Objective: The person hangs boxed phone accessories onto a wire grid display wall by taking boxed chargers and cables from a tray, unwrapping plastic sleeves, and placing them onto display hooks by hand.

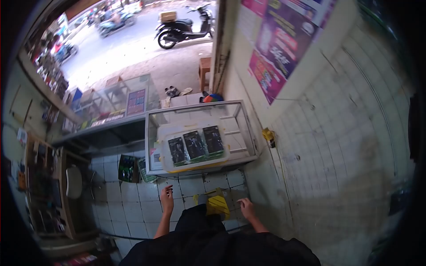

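Note:
My left hand (167, 197) hangs in the air over the tiled floor, its fingers loosely apart and holding nothing. On the other side, my right hand (246, 207) is also raised above the floor near the wall, with nothing in it and its index finger pointing inward. Ahead of both hands stands a glass display case (247, 133). A pale tray (166, 153) rests on its top. Three dark, glossy packets lie side by side there: a left one (177, 151), a middle one (194, 145) and a right one (213, 140). Neither hand touches them.
A yellow and grey object (217, 205) is on the floor between my hands. Dark-green packaging (128, 168) lies left of the case. A white chair (73, 182) stands beside wooden shelves. Another glass counter (115, 104) adjoins the case; a motorbike (184, 27) stands outside.

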`<state>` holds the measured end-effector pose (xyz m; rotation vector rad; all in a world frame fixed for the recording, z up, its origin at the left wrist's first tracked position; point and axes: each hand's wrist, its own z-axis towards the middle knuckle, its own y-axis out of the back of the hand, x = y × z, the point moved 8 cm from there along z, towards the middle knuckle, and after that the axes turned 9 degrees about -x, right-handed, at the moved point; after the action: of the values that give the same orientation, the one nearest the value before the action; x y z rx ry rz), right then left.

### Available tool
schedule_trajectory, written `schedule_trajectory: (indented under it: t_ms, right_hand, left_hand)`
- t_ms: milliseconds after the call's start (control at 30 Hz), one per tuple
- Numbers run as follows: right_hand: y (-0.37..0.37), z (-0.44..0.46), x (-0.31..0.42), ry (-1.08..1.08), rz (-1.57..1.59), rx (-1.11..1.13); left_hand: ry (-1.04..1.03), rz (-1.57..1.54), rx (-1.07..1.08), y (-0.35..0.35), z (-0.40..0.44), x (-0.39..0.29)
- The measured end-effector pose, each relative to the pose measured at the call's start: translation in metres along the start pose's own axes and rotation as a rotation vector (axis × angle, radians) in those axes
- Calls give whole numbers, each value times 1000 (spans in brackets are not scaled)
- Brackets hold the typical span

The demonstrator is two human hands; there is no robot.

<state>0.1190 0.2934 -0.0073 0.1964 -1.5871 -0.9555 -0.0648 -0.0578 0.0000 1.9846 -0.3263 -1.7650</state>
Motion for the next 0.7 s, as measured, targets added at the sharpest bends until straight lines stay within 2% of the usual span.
schedule_trajectory:
  t_ms: [100, 233, 367, 400, 433, 533, 567, 633, 700]
  right_hand:
    - [0, 64, 41, 154, -24, 4]
    - [-28, 149, 100, 115, 72, 115]
    - [-87, 214, 146, 217, 105, 139]
    - [-106, 225, 151, 276, 77, 135]
    - [-126, 236, 151, 338, 48, 127]
    - [-174, 259, 147, 377, -72, 77]
    - [-188, 260, 145, 363, -70, 90]
    - [-207, 263, 122, 197, -136, 100]
    - [-216, 263, 111, 214, -118, 118]
  left_hand:
    - [-12, -33, -26, -15, 9, -4]
    - [-44, -237, -25, -44, 49, -55]
    - [-138, -270, -47, -83, 110, -68]
    - [-178, -199, -41, -93, 123, -67]
    - [-98, -237, -19, -110, 135, -52]
    - [-85, -88, 45, -151, 156, -26]
    - [-79, -61, 65, -162, 158, -20]
    - [-29, -21, 115, -181, 158, -8]
    - [10, 6, 164, -198, 153, -3]
